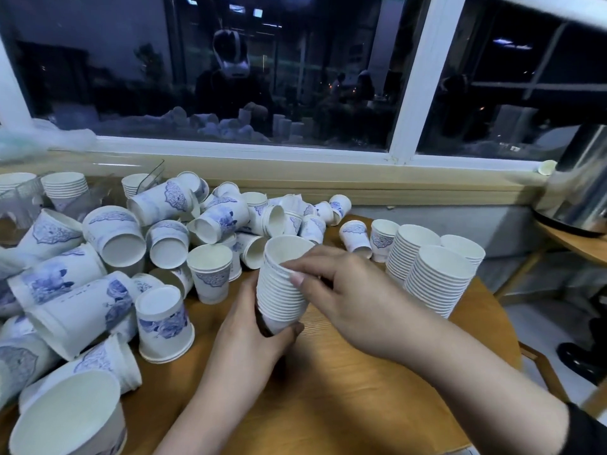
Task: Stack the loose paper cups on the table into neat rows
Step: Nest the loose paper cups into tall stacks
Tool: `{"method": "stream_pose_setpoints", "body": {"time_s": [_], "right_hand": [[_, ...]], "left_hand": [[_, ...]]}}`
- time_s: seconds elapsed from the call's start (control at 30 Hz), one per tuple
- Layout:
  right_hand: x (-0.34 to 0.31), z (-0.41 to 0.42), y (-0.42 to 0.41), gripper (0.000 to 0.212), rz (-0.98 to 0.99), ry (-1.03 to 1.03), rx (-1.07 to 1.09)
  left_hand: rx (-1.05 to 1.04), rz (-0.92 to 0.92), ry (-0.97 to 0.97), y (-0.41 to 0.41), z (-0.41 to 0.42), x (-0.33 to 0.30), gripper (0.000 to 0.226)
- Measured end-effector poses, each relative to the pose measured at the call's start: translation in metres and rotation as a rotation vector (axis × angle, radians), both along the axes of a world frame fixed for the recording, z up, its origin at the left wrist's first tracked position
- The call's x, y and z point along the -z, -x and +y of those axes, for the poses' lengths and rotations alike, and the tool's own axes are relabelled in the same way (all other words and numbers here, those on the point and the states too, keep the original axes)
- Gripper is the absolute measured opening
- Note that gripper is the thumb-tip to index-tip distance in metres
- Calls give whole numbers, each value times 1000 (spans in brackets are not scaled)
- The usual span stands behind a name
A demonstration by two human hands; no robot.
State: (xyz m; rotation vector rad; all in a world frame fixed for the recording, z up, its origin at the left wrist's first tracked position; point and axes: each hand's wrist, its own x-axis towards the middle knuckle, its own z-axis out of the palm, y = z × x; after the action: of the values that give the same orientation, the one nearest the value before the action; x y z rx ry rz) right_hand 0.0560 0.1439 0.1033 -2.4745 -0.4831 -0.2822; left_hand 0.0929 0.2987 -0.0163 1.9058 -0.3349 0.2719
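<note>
- Gripping nested stack [283,284] low down: left hand [254,326] wraps base, thumb curled round bottom cup. Right hand [341,290] pinches rims near top, fingertips [297,278] on upper edge.
- Stack sits mid-table, tilted slightly toward 1 o'clock, mouth up, base apparently just off wooden table [361,389] or barely touching; can't tell which.
- Step in hand, by judgement: seating top cup, squaring the rims.
- Press straight down along stack axis, not sideways; rims look evenly spaced, so keep that pitch.
- Hold base firm with left, ease pinch with right before letting go, else top cup may lift back out.
- Finished stacks [433,267] stand at 2 o'clock, mouths up, touching each other. Park this one just beside them, in line, upright.
- Loose cups [115,238] heaped from 9 to 12 o'clock, most on their sides or upside down. Nearest upright single [210,274] at 10 o'clock, just beside stack: likely next pick.
- Risk: tall stack tips if set down tilted; level it first.
- Metal urn [581,182] at 2 o'clock far edge, well apart, no conflict.
</note>
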Motion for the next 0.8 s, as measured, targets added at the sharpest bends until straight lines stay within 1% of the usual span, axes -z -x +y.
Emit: {"method": "stream_pose_setpoints", "body": {"time_s": [0.03, 0.1, 0.17, 0.23, 0.33, 0.47, 0.63, 0.7, 0.8], "right_hand": [[1, -2, 2, 30, -11, 19, 4], [-4, -10, 8, 35, -104, -12, 37], [-17, -23, 13, 30, -207, -75, 101], [-35, -45, 11, 20, -225, -94, 158], [-63, -88, -3, 13, -154, -34, 243], [-88, -143, -36, 15, -45, 107, 377], [-91, -188, -96, 12, 116, 358, 399], [-84, -199, -130, 16, 167, 462, 381], [-65, -212, -184, 31, 228, 603, 347]], "left_hand": [[1, 3, 0, 0, -2, 0, 82], [3, 20, -4, 0, -7, -1, 80], [5, 26, -16, -1, -13, -4, 77], [9, 30, -44, -4, -24, -8, 76], [31, 41, -66, -14, -50, -15, 73], [15, 72, -20, -36, -86, -18, 77], [-19, 66, 6, -74, -115, -6, 77], [-30, 72, 27, -87, -124, -1, 77], [-37, 98, 47, -104, -131, 8, 71]]}}
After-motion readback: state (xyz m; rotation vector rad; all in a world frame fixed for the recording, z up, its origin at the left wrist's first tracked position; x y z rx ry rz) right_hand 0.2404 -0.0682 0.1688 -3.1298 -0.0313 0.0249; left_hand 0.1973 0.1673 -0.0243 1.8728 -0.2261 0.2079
